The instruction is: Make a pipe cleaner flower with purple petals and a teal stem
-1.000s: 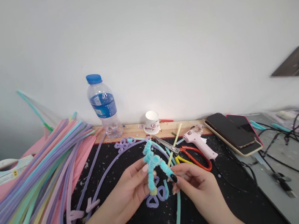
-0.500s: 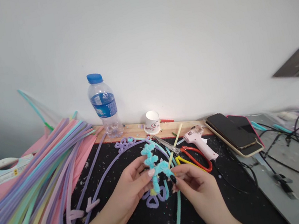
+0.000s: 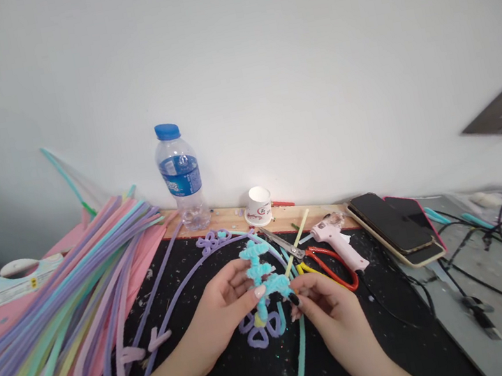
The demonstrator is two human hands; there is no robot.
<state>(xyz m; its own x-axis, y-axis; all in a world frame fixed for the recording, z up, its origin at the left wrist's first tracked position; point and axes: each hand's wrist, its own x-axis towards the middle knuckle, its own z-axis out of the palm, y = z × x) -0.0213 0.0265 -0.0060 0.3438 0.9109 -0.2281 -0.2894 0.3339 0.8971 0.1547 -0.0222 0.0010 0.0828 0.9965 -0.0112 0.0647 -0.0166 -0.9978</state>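
A light-blue fuzzy pipe-cleaner shape [image 3: 259, 271] is held upright between both hands above the black mat. My left hand [image 3: 233, 308] pinches its stem from the left, thumb in front. On the right, the fingertips of my right hand [image 3: 323, 305] are closed on the end of its side branch. Just behind and below the shape lies a purple looped flower [image 3: 258, 337] with a yellow centre. A long purple curved strip [image 3: 185, 284] with small purple loops [image 3: 212, 241] arcs across the mat behind my left hand.
Scissors with red handles [image 3: 329, 258] and a pink glue gun [image 3: 340, 245] lie right of centre. Behind stand a water bottle [image 3: 183, 183] and a paper cup [image 3: 259, 207]. Phones [image 3: 390, 222] and cables lie right; a pile of coloured pipe cleaners [image 3: 80, 296] fills the left.
The view has shifted slightly, moving the surroundings a little to the right. The light-blue shape is turned slightly in the fingers; both hands keep their hold.
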